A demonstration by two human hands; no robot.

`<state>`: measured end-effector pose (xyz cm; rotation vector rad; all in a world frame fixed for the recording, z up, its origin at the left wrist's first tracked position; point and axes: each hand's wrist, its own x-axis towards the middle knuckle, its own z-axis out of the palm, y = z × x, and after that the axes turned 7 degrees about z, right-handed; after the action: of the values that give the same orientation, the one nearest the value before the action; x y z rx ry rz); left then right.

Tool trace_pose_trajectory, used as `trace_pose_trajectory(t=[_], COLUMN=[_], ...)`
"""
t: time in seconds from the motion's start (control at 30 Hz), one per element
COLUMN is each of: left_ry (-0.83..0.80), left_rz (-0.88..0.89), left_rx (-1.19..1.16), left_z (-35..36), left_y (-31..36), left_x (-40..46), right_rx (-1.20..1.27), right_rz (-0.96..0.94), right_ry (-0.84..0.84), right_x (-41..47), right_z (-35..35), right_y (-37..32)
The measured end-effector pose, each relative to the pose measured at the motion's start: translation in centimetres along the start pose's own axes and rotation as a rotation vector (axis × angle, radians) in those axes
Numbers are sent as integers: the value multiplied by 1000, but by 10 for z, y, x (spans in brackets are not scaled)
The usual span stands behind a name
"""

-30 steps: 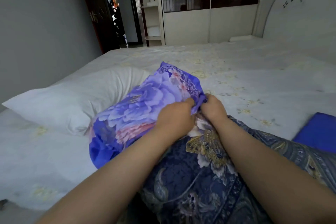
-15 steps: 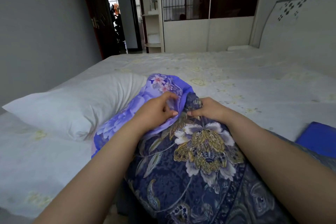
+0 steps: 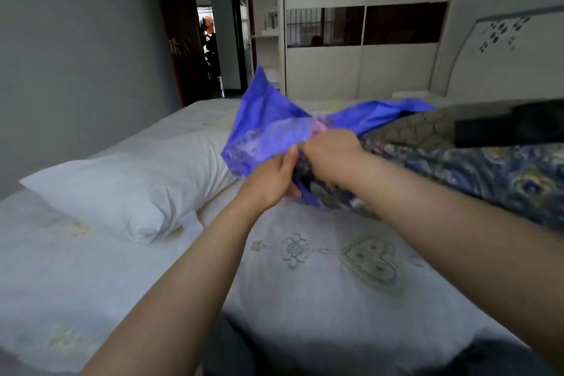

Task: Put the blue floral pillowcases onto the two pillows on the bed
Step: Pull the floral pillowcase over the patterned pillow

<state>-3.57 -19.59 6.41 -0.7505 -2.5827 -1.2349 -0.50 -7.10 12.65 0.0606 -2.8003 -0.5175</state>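
A bedroom with grey walls, a pale wardrobe (image 3: 363,70) at the far side and an open doorway (image 3: 207,49) beyond; the foreground is a bed (image 3: 305,299) under a white embroidered sheet. A bare white pillow (image 3: 131,192) lies on the sheet to the left, uncovered and untouched. To the right, a darker, paisley-patterned pillow (image 3: 488,174) extends from the hands toward the headboard (image 3: 503,49). The blue floral pillowcase (image 3: 268,128) is lifted above the bed's middle, bunched and blurred, one corner standing up and another trailing rightward over the dark pillow.

The left hand (image 3: 271,180) grips the lower edge of the pillowcase, thumb over the cloth. The right hand (image 3: 329,156) is clenched on the gathered fabric where it meets the end of the dark pillow; whether it also holds the pillow's corner cannot be told.

The step in hand appears to be fitting the pillowcase's opening over the pillow's end. To do it well, the opening should probably be found and spread wide first, since the cloth is crumpled and its mouth is not evident. One hand would best hold the pillow's corner while the other draws the cloth along it, working each corner in turn so the filling does not bunch. Snagging on the pillow's corner seems the likely fault. The white pillow remains to be covered.
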Motion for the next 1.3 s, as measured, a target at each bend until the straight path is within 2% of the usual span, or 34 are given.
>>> trace_pose_trajectory(t=[0.07, 0.13, 0.23, 0.27, 0.33, 0.43, 0.47, 0.6, 0.77, 0.9, 1.03, 1.17, 1.3], left_ry=[124, 159, -105, -140, -53, 114, 132, 205, 282, 154, 169, 182, 72], left_rz=[-66, -110, -154, -168, -164, -127, -119, -175, -214, -101, -127, -220, -243], left_rx=[169, 157, 213, 256, 314, 302, 283, 58, -61, -4, -82, -174, -88], left_z=[4, 10, 32, 37, 43, 44, 44, 42, 44, 64, 70, 75, 75], left_y=[-18, -38, -58, -62, -66, -69, -68, -66, -43, -15, -22, -35, -49], left_x=[-3, -2, -3, -5, -6, -7, -7, -4, -4, -22, -34, -47, -53], right_rx=[96, 155, 394, 451, 445, 498, 535, 541, 540, 590, 670, 616, 360], right_rz=[-20, -68, -111, -141, -204, -183, -142, -6, 59, 150, 33, -224, -179], right_ry=[-306, -473, -614, -659, -572, -151, -87, -276, -72, 14, 55, -151, -207], right_x=[-15, -29, -37, -37, -28, -10, -5, -6, -17, -24, -23, 11, 48], right_z=[42, 69, 71, 66, 60, 70, 78, 118, 138, 146, 148, 118, 118], right_y=[-15, -24, -29, -29, -23, 0, 10, 23, -3, -3, 4, 33, 60])
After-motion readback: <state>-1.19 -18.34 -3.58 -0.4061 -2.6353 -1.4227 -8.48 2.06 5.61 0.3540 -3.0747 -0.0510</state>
